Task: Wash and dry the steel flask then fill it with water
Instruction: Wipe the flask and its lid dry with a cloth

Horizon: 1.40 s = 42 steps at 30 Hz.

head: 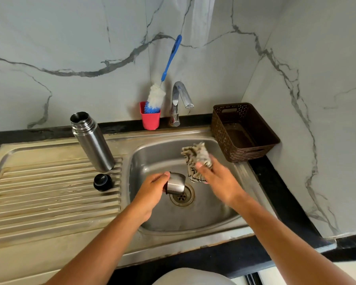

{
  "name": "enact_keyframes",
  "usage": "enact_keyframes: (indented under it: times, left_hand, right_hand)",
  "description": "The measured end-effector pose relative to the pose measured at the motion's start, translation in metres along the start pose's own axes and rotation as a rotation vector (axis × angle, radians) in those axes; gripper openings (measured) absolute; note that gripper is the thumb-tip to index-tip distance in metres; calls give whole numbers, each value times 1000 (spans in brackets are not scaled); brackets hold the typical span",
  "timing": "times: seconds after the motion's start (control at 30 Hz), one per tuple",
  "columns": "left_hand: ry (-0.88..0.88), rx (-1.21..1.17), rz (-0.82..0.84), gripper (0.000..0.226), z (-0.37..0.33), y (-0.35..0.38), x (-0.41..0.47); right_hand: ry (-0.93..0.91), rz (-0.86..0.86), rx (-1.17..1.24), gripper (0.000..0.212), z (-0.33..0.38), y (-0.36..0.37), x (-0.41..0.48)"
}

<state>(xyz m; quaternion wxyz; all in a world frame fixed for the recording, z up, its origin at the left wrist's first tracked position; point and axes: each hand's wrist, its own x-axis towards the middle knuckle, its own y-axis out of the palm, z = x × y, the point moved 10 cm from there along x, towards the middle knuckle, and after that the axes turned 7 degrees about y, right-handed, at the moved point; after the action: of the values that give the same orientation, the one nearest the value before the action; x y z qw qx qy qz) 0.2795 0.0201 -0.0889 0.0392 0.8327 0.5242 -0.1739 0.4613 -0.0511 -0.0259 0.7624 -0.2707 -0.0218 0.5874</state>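
The steel flask (93, 140) stands upright and uncapped on the draining board (39, 192), left of the sink basin (214, 206). Its black stopper (102, 182) lies just in front of it on the ridges. Over the basin, my left hand (152, 188) grips the flask's steel cup lid (175, 185) above the drain. My right hand (216, 177) holds a crumpled grey patterned cloth (196, 159) a little to the right of the lid, apart from it.
A chrome tap (179, 99) stands behind the basin, no water running. A red cup (150, 119) holds a blue-handled bottle brush (164, 83). A brown perforated basket (243, 131) sits at the right. Marble walls close the back and right.
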Motion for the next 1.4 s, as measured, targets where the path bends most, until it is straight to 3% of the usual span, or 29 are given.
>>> enact_keyframes:
  times: [0.1,0.17,0.27,0.37,0.43,0.47,0.53,0.57,0.63,0.73,0.8,0.97,1.03,1.07,1.17,1.23,1.3,1.4]
  left_hand:
    - [-162,-202,138,74,5,10,-6]
    - [-205,-339,251,97,5,15,-13]
    - [-223,-441,358,112,1,23,-26]
    - [-187,-396,348,105,-3,25,-33]
    - [-95,-316,346,99,-10,23,-35]
    - [-44,-284,371,98,-16,23,-39]
    - [41,-221,448,97,-24,28,-48]
    - [65,-204,479,97,-25,29,-50]
    - [40,-235,514,101,-22,26,-47]
    - [-83,-387,516,109,-11,15,-40]
    - [-147,-504,493,108,-5,9,-38]
    - [-135,-537,431,110,1,9,-39]
    - [-19,-416,416,103,-4,8,-39]
    - [47,-351,416,100,-8,7,-39]
    - [243,-199,429,93,-18,3,-38]
    - [306,-162,446,89,-22,-2,-40]
    - [317,-132,472,82,-25,-5,-41]
    - [151,-270,518,87,-25,-11,-28]
  right_hand:
    - [-146,142,-344,67,2,54,-15]
    - [-149,200,-430,78,-6,83,-24]
    - [-212,78,-413,51,5,96,-30]
    - [-187,-77,-472,39,19,90,-13]
    - [-74,-3,-517,41,24,90,6]
    - [80,76,-448,40,18,87,16]
    - [458,230,-37,39,-5,82,21]
    - [535,254,95,40,-8,84,19]
    - [412,137,93,36,-1,79,27]
    - [37,-79,-244,24,26,89,13]
    - [-92,-137,-325,25,33,103,-4]
    - [-84,-173,-479,35,22,115,-16]
    - [-2,-178,-406,30,24,102,-11]
    - [124,-145,-276,26,20,94,-5]
    - [560,172,155,37,3,95,5]
    - [656,332,245,44,5,101,2]
    - [604,288,313,38,7,101,7]
    - [171,-14,136,32,25,85,23]
